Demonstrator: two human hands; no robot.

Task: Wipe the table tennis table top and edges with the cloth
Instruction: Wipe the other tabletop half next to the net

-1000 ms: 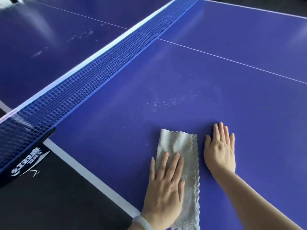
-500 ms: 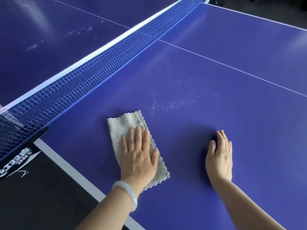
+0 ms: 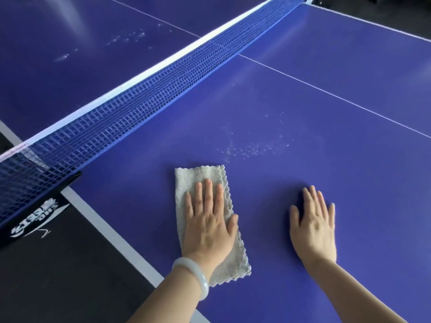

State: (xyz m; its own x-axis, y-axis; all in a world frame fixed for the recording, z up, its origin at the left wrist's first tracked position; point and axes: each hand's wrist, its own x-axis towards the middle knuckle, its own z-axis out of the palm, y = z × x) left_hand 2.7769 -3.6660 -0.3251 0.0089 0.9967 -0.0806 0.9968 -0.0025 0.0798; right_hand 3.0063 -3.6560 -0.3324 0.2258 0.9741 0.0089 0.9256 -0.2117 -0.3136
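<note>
A folded pale grey cloth [image 3: 200, 177] lies flat on the blue table tennis table [image 3: 326, 148], near its white side edge. My left hand [image 3: 210, 224] presses down on the cloth with straight, spread fingers. To the right, apart from the cloth, my right hand [image 3: 313, 224] rests flat on the bare blue surface. A patch of white specks [image 3: 254, 148] sits on the table just beyond the cloth.
The blue net [image 3: 140, 108] runs diagonally from near left to far right, held by a black post clamp [image 3: 35, 217] at the table's side. More white specks [image 3: 126, 38] lie on the far half. Dark floor [image 3: 70, 276] is left of the white edge line.
My left hand has slid the cloth from close to the right hand out to the left, then back toward the middle and a little forward. The right hand stays planted.
</note>
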